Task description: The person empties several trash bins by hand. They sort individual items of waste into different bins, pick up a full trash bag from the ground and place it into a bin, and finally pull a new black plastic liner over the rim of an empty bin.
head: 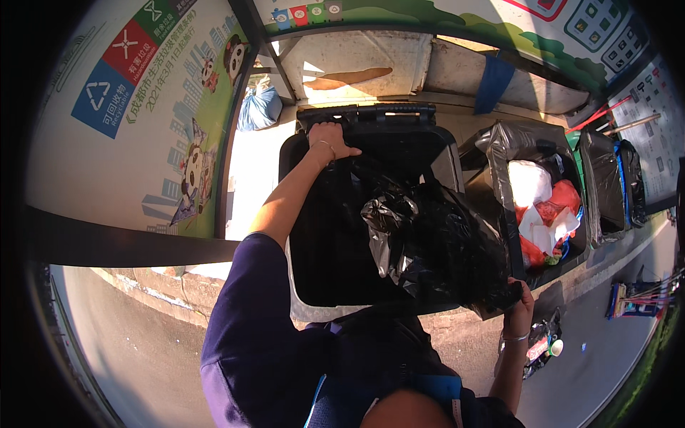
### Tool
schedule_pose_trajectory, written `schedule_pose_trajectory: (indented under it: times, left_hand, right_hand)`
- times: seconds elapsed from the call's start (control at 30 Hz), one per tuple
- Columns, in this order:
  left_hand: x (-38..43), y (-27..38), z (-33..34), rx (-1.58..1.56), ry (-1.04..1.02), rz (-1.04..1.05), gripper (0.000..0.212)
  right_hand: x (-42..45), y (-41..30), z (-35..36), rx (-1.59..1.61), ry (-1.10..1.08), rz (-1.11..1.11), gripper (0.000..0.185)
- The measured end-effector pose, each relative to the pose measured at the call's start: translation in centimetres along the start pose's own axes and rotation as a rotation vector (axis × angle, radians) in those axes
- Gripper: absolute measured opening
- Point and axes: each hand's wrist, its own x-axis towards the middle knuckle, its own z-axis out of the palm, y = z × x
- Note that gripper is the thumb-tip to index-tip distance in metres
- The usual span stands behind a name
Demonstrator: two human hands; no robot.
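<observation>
A black wheeled waste bin (316, 267) stands open right before me. A black plastic bin liner (449, 230) lies bunched across its right half, some of it inside. My left hand (329, 143) rests at the bin's back rim near the lid hinge, its thumb spread to the right; whether it pinches any plastic I cannot tell. At the front right corner my right hand (520, 306) grips the liner's edge between thumb and fingers. Beside it on the right is a second bin lined with black plastic (500, 182), holding red and white bags (535, 182) and other waste.
A further lined bin (604, 182) stands at the right. A tied blue bag (259, 107) sits behind on the left, near a printed panel (160, 134). On the pavement at right lie an open black bag with litter (543, 345) and, farther off, cleaning tools (637, 299).
</observation>
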Motion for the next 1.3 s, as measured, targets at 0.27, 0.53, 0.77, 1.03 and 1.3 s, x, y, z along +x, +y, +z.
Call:
schedule_pose_trajectory:
  times: [0.27, 0.53, 0.77, 1.03, 1.3]
  left_hand:
    - [1.1, 1.8, -0.3, -0.028, -0.176, -0.085, 0.071]
    - [-13.1, 12.8, 4.9, -0.737, 0.039, 0.899, 0.108]
    - [-14.5, 17.6, 12.0, -1.057, 0.356, 0.718, 0.033]
    - [-16.4, 7.8, -2.0, -1.975, -0.004, 0.615, 0.011]
    - [-24.0, 6.2, -6.1, -1.334, 0.632, 0.68, 0.083]
  right_hand:
    - [-1.5, -4.0, -1.8, 0.111, 0.099, -0.269, 0.021]
    - [-3.3, -5.7, -1.2, 0.237, 0.217, -0.357, 0.021]
    - [-5.8, -8.4, -1.3, -0.039, 0.12, -0.592, 0.021]
    - [-1.2, -8.1, -9.0, -0.489, 0.363, -0.649, 0.011]
    - [0.0, -13.4, 1.6, 0.004, 0.148, -0.698, 0.022]
